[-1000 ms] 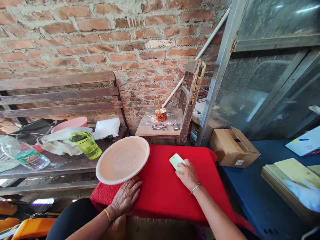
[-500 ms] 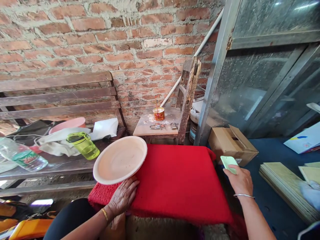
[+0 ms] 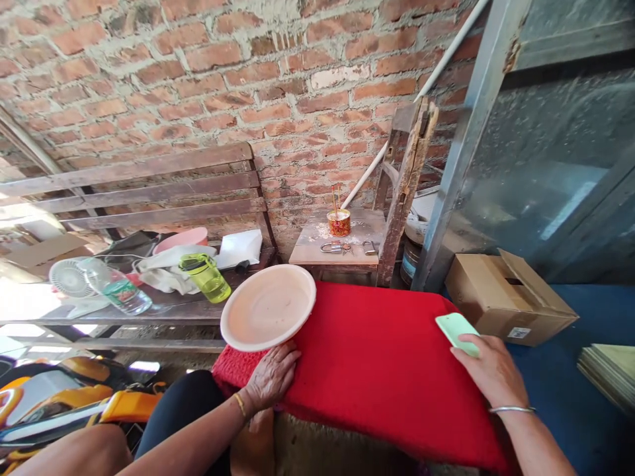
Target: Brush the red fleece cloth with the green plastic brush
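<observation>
My right hand (image 3: pixel 496 373) grips a mint-green phone (image 3: pixel 456 327), a flat slab with rounded corners, held over the right end of a table covered with red cloth (image 3: pixel 381 370). The fingers under it are hidden. A shallow pale pink basin (image 3: pixel 268 307) with a white rim sits at the table's left end, with a few dark specks inside. At its near rim, my left hand (image 3: pixel 272 377) lies on the cloth, fingers stretched out. The basin's rim is close to its fingers; whether they touch is unclear.
A wooden bench (image 3: pixel 193 218) on the left bears a green bottle (image 3: pixel 206 277), a clear bottle (image 3: pixel 122 291) and a small fan (image 3: pixel 72 277). Behind the table, a chair (image 3: pixel 307 251) holds a red tin (image 3: pixel 339 225) with sticks and padlocks (image 3: pixel 331 247). A cardboard box (image 3: pixel 510 297) stands right.
The view has turned left, so most things sit further right. My right hand has brought the phone from beside the table to over its right end. My left hand stays by the basin.
</observation>
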{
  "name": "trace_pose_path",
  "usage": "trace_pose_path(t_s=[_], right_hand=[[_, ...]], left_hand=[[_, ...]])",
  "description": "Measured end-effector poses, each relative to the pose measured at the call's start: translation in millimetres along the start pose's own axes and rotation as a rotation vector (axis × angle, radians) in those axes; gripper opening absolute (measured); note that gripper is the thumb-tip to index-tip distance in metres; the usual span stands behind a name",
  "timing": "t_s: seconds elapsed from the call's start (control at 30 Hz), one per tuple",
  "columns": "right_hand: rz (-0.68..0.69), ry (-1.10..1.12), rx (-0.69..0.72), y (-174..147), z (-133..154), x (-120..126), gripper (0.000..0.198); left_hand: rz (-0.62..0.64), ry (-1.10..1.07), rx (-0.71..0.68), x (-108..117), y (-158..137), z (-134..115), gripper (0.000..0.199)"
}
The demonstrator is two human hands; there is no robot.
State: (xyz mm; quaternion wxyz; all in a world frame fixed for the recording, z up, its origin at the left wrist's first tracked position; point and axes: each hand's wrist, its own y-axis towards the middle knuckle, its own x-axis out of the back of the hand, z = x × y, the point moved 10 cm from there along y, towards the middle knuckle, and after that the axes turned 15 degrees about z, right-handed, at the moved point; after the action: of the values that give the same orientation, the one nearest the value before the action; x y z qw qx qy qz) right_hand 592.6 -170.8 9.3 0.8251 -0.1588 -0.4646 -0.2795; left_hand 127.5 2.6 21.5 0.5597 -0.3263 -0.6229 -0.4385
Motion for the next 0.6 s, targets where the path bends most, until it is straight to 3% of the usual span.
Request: trace_pose_path(t_s=[0.1,0.2,0.4,0.6], right_hand=[[-0.100,-0.031,-0.095,-2,-27,21,0.040],[-0.101,0.049,-0.101,-3,-14,22,0.043],[0.025,0.257,0.137,-5,95,-22,0.045],[0.108,0.279,0.240,9,186,-80,0.036]], left_hand=[[0.005,-0.026,-0.002,2,2,-2,0.033],[0.000,-0.051,0.005,5,3,-3,0.032],[0.007,-0.085,0.035,5,5,-4,0.033],[-0.008,-0.127,0.054,3,7,-3,0.032]])
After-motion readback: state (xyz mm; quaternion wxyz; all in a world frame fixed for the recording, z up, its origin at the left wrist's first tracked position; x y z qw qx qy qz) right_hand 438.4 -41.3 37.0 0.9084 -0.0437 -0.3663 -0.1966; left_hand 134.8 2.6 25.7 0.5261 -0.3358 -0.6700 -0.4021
